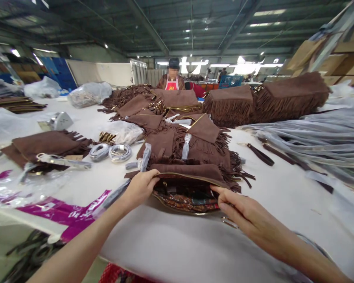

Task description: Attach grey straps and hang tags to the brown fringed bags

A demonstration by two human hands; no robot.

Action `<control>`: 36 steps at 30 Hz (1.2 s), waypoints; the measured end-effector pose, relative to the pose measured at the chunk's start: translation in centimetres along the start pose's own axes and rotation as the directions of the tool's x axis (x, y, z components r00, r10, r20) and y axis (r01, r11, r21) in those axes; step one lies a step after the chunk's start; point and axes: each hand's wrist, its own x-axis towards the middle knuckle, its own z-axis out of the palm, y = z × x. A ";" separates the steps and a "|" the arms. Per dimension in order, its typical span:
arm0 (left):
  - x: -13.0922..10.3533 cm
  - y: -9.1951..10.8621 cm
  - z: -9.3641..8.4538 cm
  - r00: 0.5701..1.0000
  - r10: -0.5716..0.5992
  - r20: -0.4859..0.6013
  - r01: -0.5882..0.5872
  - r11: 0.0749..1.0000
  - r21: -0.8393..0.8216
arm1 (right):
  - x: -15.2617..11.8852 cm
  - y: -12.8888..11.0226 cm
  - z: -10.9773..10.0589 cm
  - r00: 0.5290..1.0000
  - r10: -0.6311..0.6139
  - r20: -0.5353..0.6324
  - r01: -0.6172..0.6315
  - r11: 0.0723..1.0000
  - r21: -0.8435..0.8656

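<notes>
Lying at far left on the white counter (168, 239): a stack of brown fringed pieces (44, 145), with purple-printed plastic (61, 212) in front. Next right, two coiled straps (120, 153) in pale wrap, side by side. Then the left hand (143, 186), thumb and fingers pinching the rim at the left end of the brown bag (185, 192). Bag sits mid-counter by the near side, mouth gaping toward the camera. Looks: matte, suede-like brown; zip undone, gold-tone teeth curving along the front lip; patterned lining (177, 201) in rusty brown, greenish patch and some red toward the right; small gold-tone bit inside near the left end. More fringed bags (191, 145) piled directly behind. Right hand (238, 210) is at the right end of the opening, index fingertip at the mouth; can't tell if it's pinching. Gold-tone clip (230, 222) just below it. Further right, brown wrist strap (261, 154), then a heap of long wrapped straps (306, 129).
</notes>
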 end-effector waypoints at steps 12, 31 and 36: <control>1.8 -2.0 2.1 1.000 -0.020 -0.023 0.009 0.906 -0.424 | 7.6 -6.0 4.8 0.988 0.155 0.029 -0.116 0.840 -0.530; 1.9 -2.7 2.9 0.998 -0.069 -0.003 0.054 0.810 -0.584 | 9.0 -3.8 6.3 0.995 0.051 0.082 -0.011 0.906 -0.423; 1.9 -2.5 2.6 0.997 -0.071 -0.016 0.048 0.806 -0.590 | 9.0 -3.3 7.0 0.995 -0.077 0.065 0.070 0.991 0.112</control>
